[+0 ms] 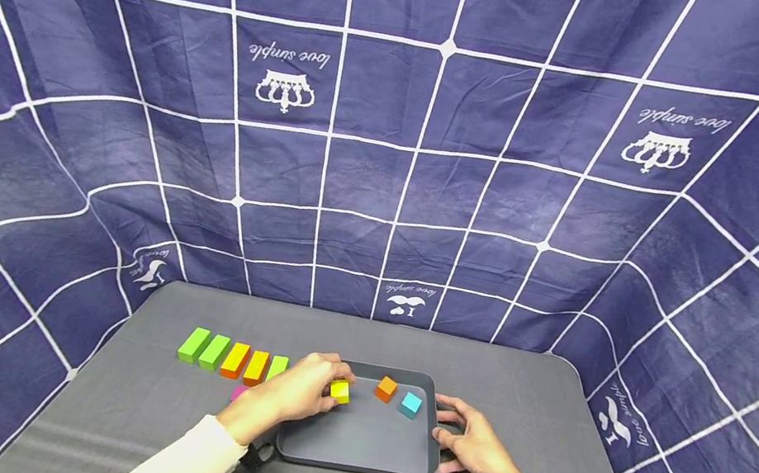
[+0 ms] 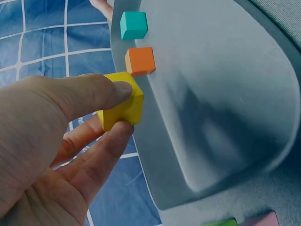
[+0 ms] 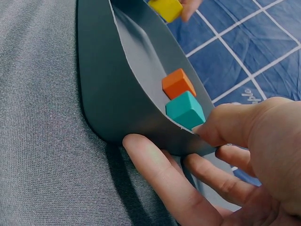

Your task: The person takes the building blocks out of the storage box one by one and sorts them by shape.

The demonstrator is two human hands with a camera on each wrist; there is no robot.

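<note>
In the head view, my left hand [image 1: 289,389] is over the left end of a grey tray [image 1: 356,467]. It pinches a yellow cube [image 2: 123,107] between thumb and fingers, and the left wrist view shows the cube raised by the tray's far wall. At the right end, my right hand [image 1: 476,445] holds the tray, one digit at its rim and other fingers [image 3: 153,157] against the outer wall. Inside the tray, an orange cube [image 1: 386,389] and a teal cube [image 1: 410,405] sit near the far right corner.
Left of the tray stands a row of green blocks [image 1: 193,344] and yellow-orange blocks [image 1: 235,360]. A pink block [image 1: 239,392] is partly hidden by the left forearm. Grey cloth [image 1: 119,394] covers the table, and a blue checked curtain [image 1: 374,177] hangs behind and at both sides.
</note>
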